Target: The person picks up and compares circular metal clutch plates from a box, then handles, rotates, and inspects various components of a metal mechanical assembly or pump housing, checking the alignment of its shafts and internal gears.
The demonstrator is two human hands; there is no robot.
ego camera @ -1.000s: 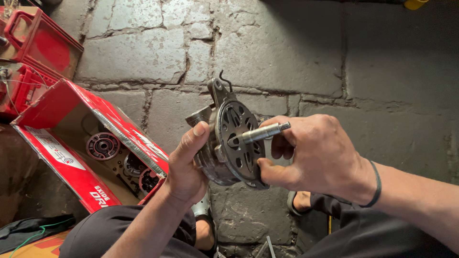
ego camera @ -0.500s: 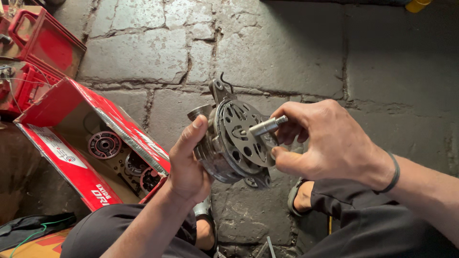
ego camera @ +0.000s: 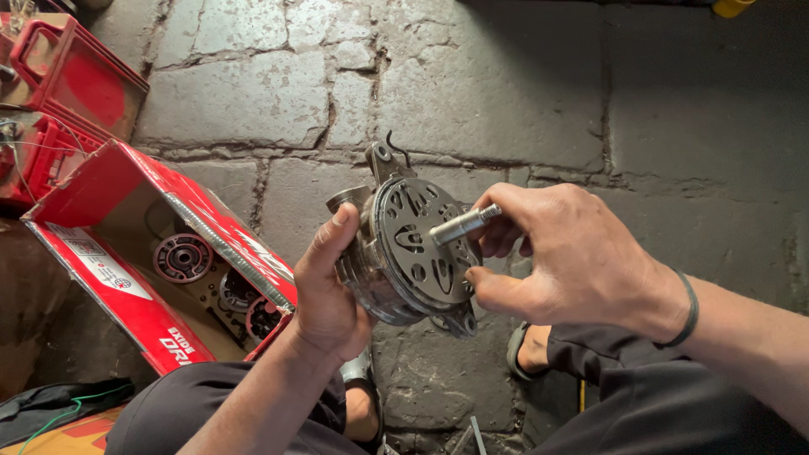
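the left hand point(ego camera: 324, 291) cups the rim of a round metal motor housing point(ego camera: 404, 253) from the left side, palm against its edge, thumb up along the front rim, fingers hidden behind. the right hand point(ego camera: 573, 257) closes on the same housing from the right: its thumb presses the lower right rim, while the fingers curl around the steel shaft point(ego camera: 463, 225) that sticks out of the centre of the face. the housing is held in the air between both hands, above the floor and the person's knees, its face tilted up toward the camera.

the housing is grey cast metal, dull and greasy, its flat face pierced by teardrop-shaped slots in a ring (the rim below looks shinier). a lug with a hole juts from the top, with a thin dark wire hook beside it. the shaft is smooth, bright and cylindrical.

a dark band point(ego camera: 684, 307) circles the right wrist.

to the left lies an open red cardboard box point(ego camera: 126, 286), holding round metal parts with dark ribbed centres. beyond it stand red plastic crates point(ego camera: 59, 76). the stone floor point(ego camera: 590, 101) is rough, grey, cracked slabs with gritty joints.
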